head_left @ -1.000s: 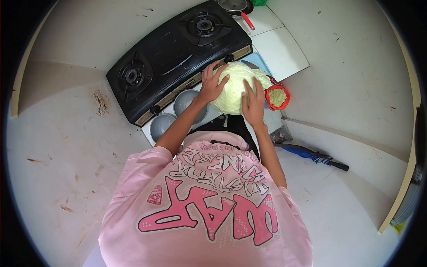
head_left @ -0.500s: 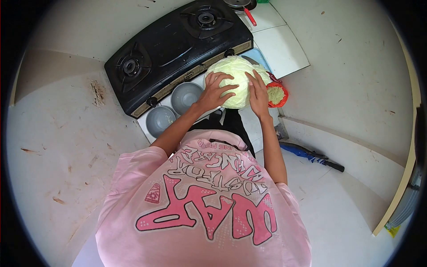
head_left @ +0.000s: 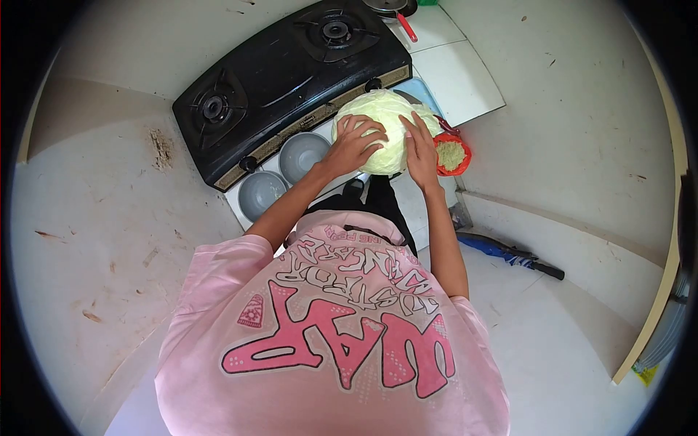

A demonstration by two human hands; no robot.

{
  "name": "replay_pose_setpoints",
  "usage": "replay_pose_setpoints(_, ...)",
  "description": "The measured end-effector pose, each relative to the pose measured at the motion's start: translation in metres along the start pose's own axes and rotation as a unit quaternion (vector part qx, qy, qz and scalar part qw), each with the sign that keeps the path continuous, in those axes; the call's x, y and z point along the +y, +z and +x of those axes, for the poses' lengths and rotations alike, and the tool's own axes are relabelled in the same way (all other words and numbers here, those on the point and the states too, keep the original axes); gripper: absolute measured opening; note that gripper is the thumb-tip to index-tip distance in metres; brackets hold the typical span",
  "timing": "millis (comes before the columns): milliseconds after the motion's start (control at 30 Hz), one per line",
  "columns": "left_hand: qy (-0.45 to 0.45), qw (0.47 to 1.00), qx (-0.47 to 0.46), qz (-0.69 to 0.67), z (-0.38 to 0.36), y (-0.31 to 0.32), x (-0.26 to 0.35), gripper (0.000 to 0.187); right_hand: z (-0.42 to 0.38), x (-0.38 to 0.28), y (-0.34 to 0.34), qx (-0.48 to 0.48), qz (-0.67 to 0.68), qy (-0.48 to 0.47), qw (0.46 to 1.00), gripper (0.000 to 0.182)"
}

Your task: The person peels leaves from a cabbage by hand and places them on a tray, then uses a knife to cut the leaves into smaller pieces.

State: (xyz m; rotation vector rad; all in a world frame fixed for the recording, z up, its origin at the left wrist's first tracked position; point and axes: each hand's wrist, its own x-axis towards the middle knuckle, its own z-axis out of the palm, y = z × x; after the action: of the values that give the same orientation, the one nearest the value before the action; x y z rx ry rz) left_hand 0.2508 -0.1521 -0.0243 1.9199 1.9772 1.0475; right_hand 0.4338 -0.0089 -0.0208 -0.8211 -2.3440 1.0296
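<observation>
- Clasps one cabbage point(head_left: 378, 160) close in front of the stove point(head_left: 291, 83), near its right end, with left hand point(head_left: 355, 145) spread and right hand point(head_left: 419, 154) slightly apart-fingered.
- Shows little room between cabbage and stove edge, more toward the body.
- Counts two burners on the stove, two bowls point(head_left: 304, 158) before its left half, one red bag point(head_left: 452, 155) off its right end.
</observation>
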Motion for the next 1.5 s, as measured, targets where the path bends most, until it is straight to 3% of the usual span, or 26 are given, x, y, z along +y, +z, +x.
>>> replay_pose_setpoints(100, 0.021, 0.999, 0.012, -0.022, 0.000, -0.002, -0.003, 0.014, 0.000, 0.000, -0.001, -0.003, 0.013, 0.003, 1.000, 0.041)
replay_pose_setpoints(400, 0.035, 0.997, -0.068, 0.005, 0.006, -0.020, -0.005, 0.029, -0.001, -0.001, -0.002, -0.001, 0.009, -0.006, 1.000, 0.041)
replay_pose_setpoints(600, -0.060, 0.996, -0.051, -0.031, -0.017, -0.027, -0.002, 0.032, -0.001, 0.002, 0.000, 0.002, 0.023, -0.002, 1.000, 0.041)
replay_pose_setpoints(700, -0.035, 0.997, -0.004, -0.066, -0.045, -0.016, 0.002, 0.034, 0.000, 0.002, 0.001, 0.007, 0.023, -0.008, 1.000, 0.041)
replay_pose_setpoints(800, 0.005, 0.999, 0.044, -0.012, -0.060, -0.009, 0.006, 0.037, 0.000, 0.001, 0.002, 0.009, 0.017, -0.007, 1.000, 0.041)
replay_pose_setpoints(1000, 0.020, 0.999, 0.041, -0.002, -0.063, -0.002, -0.001, 0.045, 0.000, 0.004, 0.005, 0.001, 0.023, 0.007, 1.000, 0.042)
replay_pose_setpoints(1300, 0.109, 0.993, -0.032, 0.040, -0.052, -0.011, -0.012, 0.043, 0.001, 0.003, 0.005, 0.008, 0.019, 0.008, 1.000, 0.041)
replay_pose_setpoints(1500, 0.096, 0.991, -0.090, 0.038, -0.041, -0.016, -0.011, 0.029, -0.001, 0.003, 0.008, 0.019, 0.023, 0.001, 1.000, 0.041)
